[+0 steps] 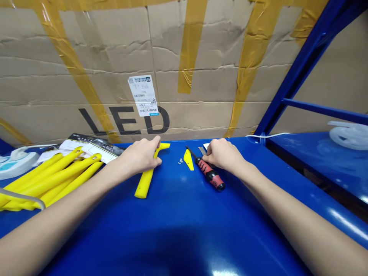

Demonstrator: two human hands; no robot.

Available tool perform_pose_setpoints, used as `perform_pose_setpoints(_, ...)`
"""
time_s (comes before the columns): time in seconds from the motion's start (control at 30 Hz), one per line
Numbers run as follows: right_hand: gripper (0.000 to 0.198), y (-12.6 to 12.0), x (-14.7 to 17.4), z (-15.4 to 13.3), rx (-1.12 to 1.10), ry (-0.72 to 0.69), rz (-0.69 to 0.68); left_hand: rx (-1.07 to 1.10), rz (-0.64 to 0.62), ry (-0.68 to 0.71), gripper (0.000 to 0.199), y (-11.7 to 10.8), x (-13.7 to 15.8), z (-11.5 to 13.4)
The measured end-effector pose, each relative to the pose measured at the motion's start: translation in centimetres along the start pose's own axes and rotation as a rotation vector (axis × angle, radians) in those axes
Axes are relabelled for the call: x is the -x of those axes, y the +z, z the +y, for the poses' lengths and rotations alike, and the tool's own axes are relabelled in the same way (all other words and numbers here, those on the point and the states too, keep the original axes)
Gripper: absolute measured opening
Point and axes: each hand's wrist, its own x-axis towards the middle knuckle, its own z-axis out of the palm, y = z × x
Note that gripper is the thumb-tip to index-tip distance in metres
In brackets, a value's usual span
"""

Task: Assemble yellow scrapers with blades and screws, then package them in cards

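My left hand [143, 154] is closed around a yellow plastic scraper handle [145, 182], which lies slanted on the blue surface with its narrow end beyond my fingers. My right hand [222, 153] is closed, fingertips down, at a flat grey metal blade [202, 150] that sticks out to their left. A bit of something white [206, 146] shows behind these fingers. Just in front of that hand lies a red and black screwdriver [209, 172], its tip pointing away. Between my hands are a small yellow plate with holes [188, 159] and several tiny screws [180, 161].
Several yellow handles [63, 172] are piled at the left, near packaging cards [89, 147] and a white power strip [18, 163]. A large taped cardboard box [201, 76] stands behind the blue table [172, 230]. Blue metal posts [293, 76] and coiled clear tubing [349, 136] are at the right.
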Motion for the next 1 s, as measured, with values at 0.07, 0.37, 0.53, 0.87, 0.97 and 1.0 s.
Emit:
perform_pose_setpoints(0.07,0.024,0.0,0.0,-0.1,-0.015,0.007,0.007,0.045,0.07,0.043,0.042,-0.6,0.3,-0.1)
perform_pose_setpoints(0.37,0.016,-0.5,0.6,0.0,-0.249,0.1,0.131,0.319,-0.053,0.483,0.04,-2.6,2.5,1.9)
perform_pose_setpoints(0.53,0.028,-1.1,0.8,1.6,-0.607,0.034,0.141,0.367,-0.036,0.44,0.058,-2.3,2.3,1.3)
perform_pose_setpoints(0.87,0.029,-1.1,1.9,1.1,-1.371,-0.217,-0.351,0.229,0.019,0.518,0.04,-2.1,1.4,0.0)
perform_pose_setpoints(0.97,0.028,-1.1,2.1,0.9,-1.356,-0.243,-0.373,0.218,0.027,0.55,0.035,-2.1,1.3,-0.1)
perform_pose_setpoints(1.0,0.027,-1.1,2.1,0.8,-1.35,-0.249,-0.37,0.214,0.027,0.551,0.034,-2.1,1.3,-0.2)
